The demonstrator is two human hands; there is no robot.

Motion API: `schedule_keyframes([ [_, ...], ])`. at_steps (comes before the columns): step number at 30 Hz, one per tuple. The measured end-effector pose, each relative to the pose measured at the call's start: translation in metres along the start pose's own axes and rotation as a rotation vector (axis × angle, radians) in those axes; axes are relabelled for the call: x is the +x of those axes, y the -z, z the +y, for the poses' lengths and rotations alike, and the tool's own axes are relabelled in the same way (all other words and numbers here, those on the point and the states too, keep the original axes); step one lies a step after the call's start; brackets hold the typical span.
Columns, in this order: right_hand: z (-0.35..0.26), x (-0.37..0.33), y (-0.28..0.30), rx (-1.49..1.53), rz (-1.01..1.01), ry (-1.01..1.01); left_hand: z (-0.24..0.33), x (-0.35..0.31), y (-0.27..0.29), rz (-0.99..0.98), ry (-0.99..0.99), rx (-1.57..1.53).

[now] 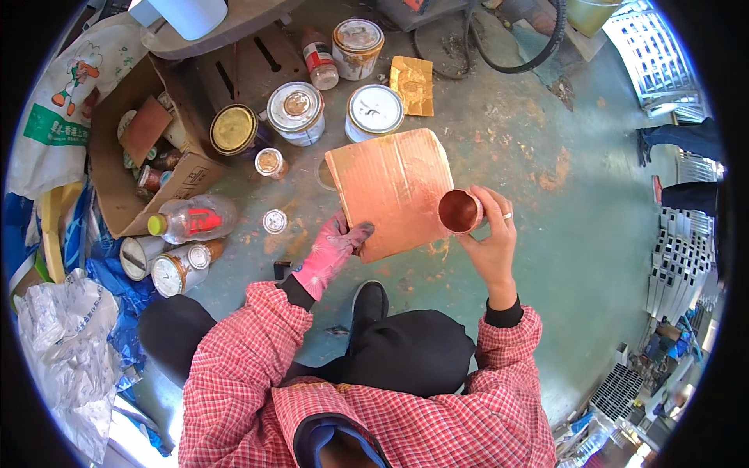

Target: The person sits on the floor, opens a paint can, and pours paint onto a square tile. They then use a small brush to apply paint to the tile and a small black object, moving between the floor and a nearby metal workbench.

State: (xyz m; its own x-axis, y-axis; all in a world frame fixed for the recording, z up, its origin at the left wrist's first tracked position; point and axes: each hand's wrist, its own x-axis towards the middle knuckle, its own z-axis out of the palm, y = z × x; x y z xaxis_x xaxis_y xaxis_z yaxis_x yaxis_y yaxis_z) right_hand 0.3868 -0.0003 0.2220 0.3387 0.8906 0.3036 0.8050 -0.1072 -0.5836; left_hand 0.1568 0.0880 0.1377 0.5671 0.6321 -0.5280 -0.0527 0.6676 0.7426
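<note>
My left hand (331,248), in a pink glove with dark fingertips, grips the lower left edge of a flat piece of cardboard (394,183) coated in copper-coloured paint. Bare apart from a ring, my right hand (493,234) is closed around a small round cup (460,210), its inside reddish brown and its mouth tilted toward me. The cup sits at the cardboard's right edge; whether they touch I cannot tell. Beyond the cardboard stand a white-lidded paint can (374,109) and a second, stained can (296,111). A small jar (271,162) stands to their left.
A cardboard box (191,173) full of jars is at the left, beside a plastic bottle with a yellow cap (199,218) and cans lying on their sides (170,273). A folded brown sheet (412,84) and a black hose (530,66) lie farther off. Another person's legs (683,144) show at right.
</note>
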Motion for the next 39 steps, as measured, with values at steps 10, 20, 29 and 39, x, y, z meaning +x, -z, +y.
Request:
schedule_keyframes([
  [10, -0.007, 0.010, 0.004, -0.189, 0.014, 0.110, 0.008, 0.001, -0.016, -0.062, 0.088, 0.144],
  [20, -0.008, 0.017, 0.002, -0.347, 0.027, 0.194, -0.002, 0.014, -0.014, -0.139, 0.126, 0.105],
  [29, -0.002, 0.017, 0.002, -0.374, 0.012, 0.217, -0.003, 0.015, -0.018, -0.110, 0.143, 0.058],
  [39, -0.002, 0.019, 0.002, -0.413, 0.021, 0.243, -0.001, 0.015, -0.019, -0.125, 0.131, 0.051],
])
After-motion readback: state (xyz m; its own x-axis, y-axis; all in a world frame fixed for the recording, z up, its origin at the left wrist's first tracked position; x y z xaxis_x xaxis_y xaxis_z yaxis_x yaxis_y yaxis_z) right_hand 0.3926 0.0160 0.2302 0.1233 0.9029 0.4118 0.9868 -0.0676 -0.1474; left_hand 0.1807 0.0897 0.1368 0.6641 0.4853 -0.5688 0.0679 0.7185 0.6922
